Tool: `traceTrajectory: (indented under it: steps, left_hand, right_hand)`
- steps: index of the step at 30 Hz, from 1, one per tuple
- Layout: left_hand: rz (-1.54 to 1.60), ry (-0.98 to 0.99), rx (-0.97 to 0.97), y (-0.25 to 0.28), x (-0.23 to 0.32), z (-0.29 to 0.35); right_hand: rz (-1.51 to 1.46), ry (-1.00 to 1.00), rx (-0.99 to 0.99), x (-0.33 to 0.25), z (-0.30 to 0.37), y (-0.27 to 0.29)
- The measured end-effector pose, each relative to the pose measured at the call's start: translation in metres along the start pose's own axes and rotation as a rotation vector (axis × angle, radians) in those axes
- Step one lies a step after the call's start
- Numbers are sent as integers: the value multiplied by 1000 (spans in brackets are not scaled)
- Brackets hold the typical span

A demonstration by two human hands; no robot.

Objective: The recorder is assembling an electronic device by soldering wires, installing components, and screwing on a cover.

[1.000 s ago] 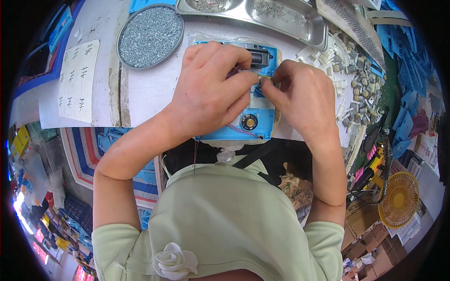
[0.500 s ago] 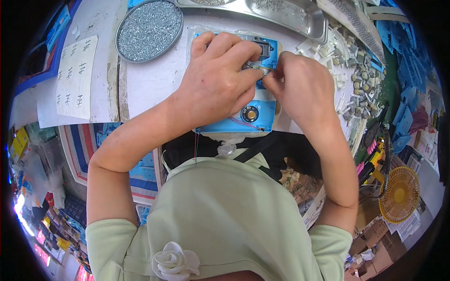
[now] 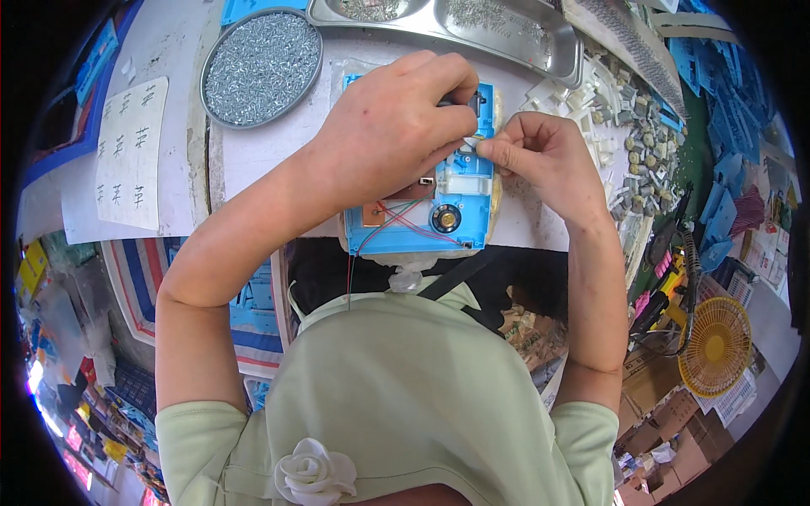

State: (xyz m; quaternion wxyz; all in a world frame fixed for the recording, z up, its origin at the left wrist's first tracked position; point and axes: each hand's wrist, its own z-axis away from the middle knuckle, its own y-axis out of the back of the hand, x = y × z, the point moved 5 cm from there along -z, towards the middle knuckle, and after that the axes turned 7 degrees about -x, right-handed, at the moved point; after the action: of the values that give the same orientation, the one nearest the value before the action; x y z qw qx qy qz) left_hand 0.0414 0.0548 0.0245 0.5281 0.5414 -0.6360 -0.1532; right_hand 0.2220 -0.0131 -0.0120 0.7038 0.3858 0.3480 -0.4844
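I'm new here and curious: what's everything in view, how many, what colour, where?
Table: one, white, upper centre
Casing: one, blue, under hands
Disc: one, black and gold, on casing
Wires: several, red, green, on casing
Dish: one, grey, upper left
Metal pieces: many, silvery, in dish
Tray: one, silvery, top
Paper: one, white, left
Small parts: many, white, grey, right
Panels: many, blue, far right
Fan: one, yellow, lower right
Cartons: several, brown, lower right
Clutter: uncountable, mixed, far left
Shirt: one, pale green, bottom
Left hand: one, bare, over casing
Right hand: one, bare, casing's right
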Motion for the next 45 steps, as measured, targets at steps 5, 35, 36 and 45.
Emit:
traceTrajectory:
  steps: [5,35,36,45]
  left_hand:
    - [-4,-10,-20,-1,-1,0]
    - [-79,-71,-52,-6,5,5]
    - [-95,-68,-67,-6,6,5]
    - [-47,-78,-32,-5,2,5]
  right_hand:
    - [-158,-57,13,3,3,1]
    - [-412,-4,235,19,22,-14]
    - [-421,-21,216,19,20,-13]
    - [-142,8,338,7,21,-19]
